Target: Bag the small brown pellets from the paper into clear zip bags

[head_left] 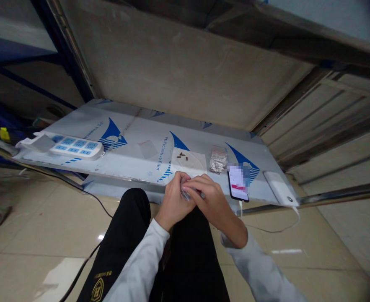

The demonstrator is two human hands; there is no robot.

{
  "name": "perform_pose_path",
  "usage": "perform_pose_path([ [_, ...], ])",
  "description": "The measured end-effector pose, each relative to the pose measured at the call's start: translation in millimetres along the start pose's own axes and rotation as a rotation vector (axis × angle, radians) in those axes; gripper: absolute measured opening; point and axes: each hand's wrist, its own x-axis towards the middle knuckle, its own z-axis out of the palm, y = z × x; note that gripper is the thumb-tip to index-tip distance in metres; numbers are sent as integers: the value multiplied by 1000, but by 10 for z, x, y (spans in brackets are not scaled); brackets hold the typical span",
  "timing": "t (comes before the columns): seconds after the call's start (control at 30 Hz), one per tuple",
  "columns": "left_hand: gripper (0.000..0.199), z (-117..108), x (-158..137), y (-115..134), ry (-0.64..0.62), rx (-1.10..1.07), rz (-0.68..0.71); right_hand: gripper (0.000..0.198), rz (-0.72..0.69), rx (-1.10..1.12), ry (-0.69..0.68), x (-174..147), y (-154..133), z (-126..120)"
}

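Observation:
Near the table's front edge, my left hand [175, 197] is closed around a small clear plastic bag [185, 193], which its fingers partly cover. My right hand [207, 193] meets it from the right, with thumb and fingers pinched at the same bag. What the bag contains, if anything, cannot be made out. Just beyond the hands lies a white sheet of paper [194, 162] bearing several small dark brown pieces [181, 155]. To the right of the sheet sits a stack of small clear plastic bags [218, 159] with a reddish-brown tint.
A lit phone [239, 184] with a white cable lies right of the stack, near a white power bank [279, 188]. At the left are a white case with blue panels [76, 147] and a grey block [38, 143]. Film-covered metal forms the tabletop [134, 126]; a wall rises behind.

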Motion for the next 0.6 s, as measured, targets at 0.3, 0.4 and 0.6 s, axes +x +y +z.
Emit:
perform_pose_path([
  [0.3, 28, -15, -82, 76, 79, -12, -13, 13, 88, 100, -31, -39, -69, -44],
  [0.4, 30, -52, -98, 99, 84, -42, -29, 14, 122, 163, -36, -20, -87, -67],
  [0.6, 34, -83, -101, 124, 186, -80, 16, 18, 161, 305, -84, 17, -191, -148],
])
